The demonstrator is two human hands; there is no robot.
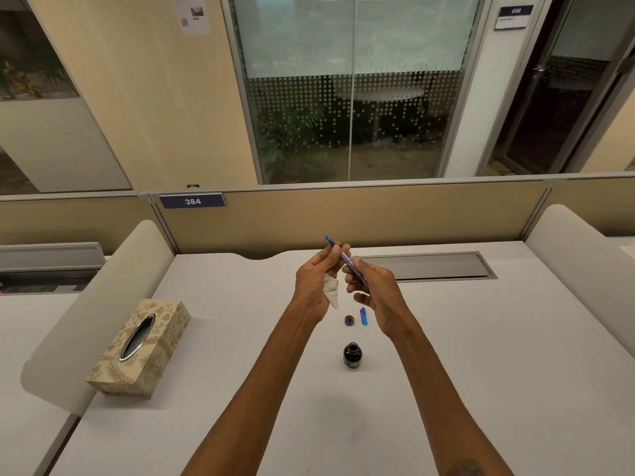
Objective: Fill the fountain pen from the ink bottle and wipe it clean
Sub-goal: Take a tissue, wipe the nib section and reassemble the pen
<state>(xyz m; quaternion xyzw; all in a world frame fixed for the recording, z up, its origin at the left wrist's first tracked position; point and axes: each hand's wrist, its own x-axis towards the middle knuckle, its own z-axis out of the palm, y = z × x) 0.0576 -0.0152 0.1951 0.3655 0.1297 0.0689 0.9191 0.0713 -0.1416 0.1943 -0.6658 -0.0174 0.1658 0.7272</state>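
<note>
Two bare hands are raised above the white desk [213, 338], both on one blue pen [344, 258]. The right hand [376, 293] grips the lower part of the pen's barrel with closed fingers. The left hand [314, 283] pinches the pen higher up with thumb and fingertips, and also holds one crumpled tissue [332, 293], which hangs from the palm toward the desk. The pen is tilted, its upper end pointing up and away to the left, clear of both hands. Whether that end is the nib cannot be told.

On the desk below the hands stand three small items. One dark ink bottle [352, 354] is upright and open at the neck. One round bottle cap [349, 320] lies beyond it, apart from the bottle. One blue pen cap [364, 316] lies just beside the bottle cap, to its right.

One patterned tissue box [141, 348] sits well apart to the left. One blue plate reading 384 [192, 201] is fixed to the partition behind the desk.
</note>
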